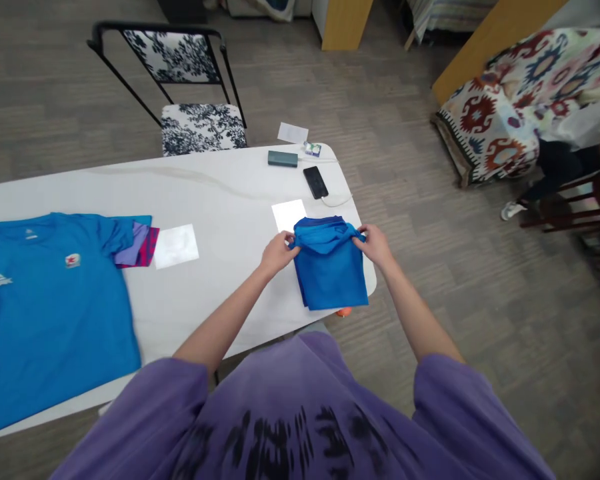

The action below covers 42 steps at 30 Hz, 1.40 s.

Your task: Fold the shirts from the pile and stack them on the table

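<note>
A folded blue shirt (331,267) lies at the right end of the white table (220,200). My left hand (279,252) pinches its upper left corner. My right hand (375,244) grips its upper right corner. Both hands hold the top fold slightly raised off the rest of the shirt. A second blue shirt (50,307) with a small badge lies spread flat at the table's left end, on top of purple and pink garments (139,245) whose edges stick out.
A phone (315,182) with a cable, a dark power bank (283,159) and a small card lie at the table's far right. A floral chair (195,100) stands behind the table. A person sits by a patterned couch (525,93) at right.
</note>
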{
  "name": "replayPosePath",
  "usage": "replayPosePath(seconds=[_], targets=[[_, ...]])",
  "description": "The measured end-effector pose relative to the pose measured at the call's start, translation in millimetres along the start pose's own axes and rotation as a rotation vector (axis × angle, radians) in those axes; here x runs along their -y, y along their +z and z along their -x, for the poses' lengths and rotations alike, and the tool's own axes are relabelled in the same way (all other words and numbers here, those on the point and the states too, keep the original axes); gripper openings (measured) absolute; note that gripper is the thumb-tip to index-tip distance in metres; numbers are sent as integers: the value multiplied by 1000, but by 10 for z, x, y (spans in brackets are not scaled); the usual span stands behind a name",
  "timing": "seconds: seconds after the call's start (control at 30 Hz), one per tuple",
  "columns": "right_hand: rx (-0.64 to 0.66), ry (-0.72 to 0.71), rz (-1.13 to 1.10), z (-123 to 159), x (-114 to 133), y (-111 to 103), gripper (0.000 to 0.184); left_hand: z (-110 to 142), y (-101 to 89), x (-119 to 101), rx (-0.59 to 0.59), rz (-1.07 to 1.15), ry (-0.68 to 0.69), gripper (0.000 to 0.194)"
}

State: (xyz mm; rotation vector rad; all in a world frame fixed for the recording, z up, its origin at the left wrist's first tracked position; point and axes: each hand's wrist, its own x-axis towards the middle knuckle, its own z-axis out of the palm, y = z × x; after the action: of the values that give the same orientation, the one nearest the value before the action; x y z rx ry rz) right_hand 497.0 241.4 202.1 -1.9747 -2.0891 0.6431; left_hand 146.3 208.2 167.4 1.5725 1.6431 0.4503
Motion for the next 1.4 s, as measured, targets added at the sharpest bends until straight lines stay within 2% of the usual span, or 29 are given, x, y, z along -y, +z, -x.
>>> replayPosePath(seconds=[0.07,0.1,0.17,0.23,0.3,0.4,0.5,0.57,0.67,0.73,0.83,0.9,1.0,1.1,1.17,1.27,1.33,1.4], targets=[[17,21,134,-309,-240,272,53,-378,400,2,-93,-153,-157,53],[45,20,177,-362,-317,410,60,-474,572,6,-93,-216,-184,54],[128,-6,215,-291,-397,676,66,-489,858,13,-4,-286,-131,48],[191,-52,221,-71,-412,925,72,-309,1065,28,101,-300,-32,43],[229,-103,230,174,-406,1163,84,7,1193,79,166,-292,14,41],[292,-154,260,408,-411,1491,97,625,1232,293,222,-276,-1,40],[292,-155,297,452,-398,1746,107,1318,1082,695,221,-257,-100,41],[217,-164,317,444,-351,1872,114,1790,890,1037,179,-245,-211,41],[122,-184,323,470,-245,2027,113,2472,521,1602,79,-223,-405,39],[133,-170,329,509,-168,2118,111,2885,252,1998,6,-202,-527,36],[178,-116,351,555,-1,2230,113,3404,-177,2634,-93,-158,-660,31],[160,-86,358,604,198,2291,114,3671,-495,3106,-149,-127,-707,29],[61,-41,356,806,718,2401,105,3966,-1020,3888,-214,-93,-740,30],[19,4,372,1139,1578,2597,85,4173,-1548,4671,-256,-73,-747,32],[134,-28,385,1324,2332,2802,68,4284,-1855,5120,-274,-70,-744,33],[435,-148,362,1392,3619,3245,41,4412,-2197,5611,-273,-69,-723,33],[555,-219,327,1270,4483,3632,32,4470,-2335,5819,-256,-72,-701,34],[592,-276,295,1031,5284,4077,26,4511,-2412,5957,-239,-80,-676,35]])
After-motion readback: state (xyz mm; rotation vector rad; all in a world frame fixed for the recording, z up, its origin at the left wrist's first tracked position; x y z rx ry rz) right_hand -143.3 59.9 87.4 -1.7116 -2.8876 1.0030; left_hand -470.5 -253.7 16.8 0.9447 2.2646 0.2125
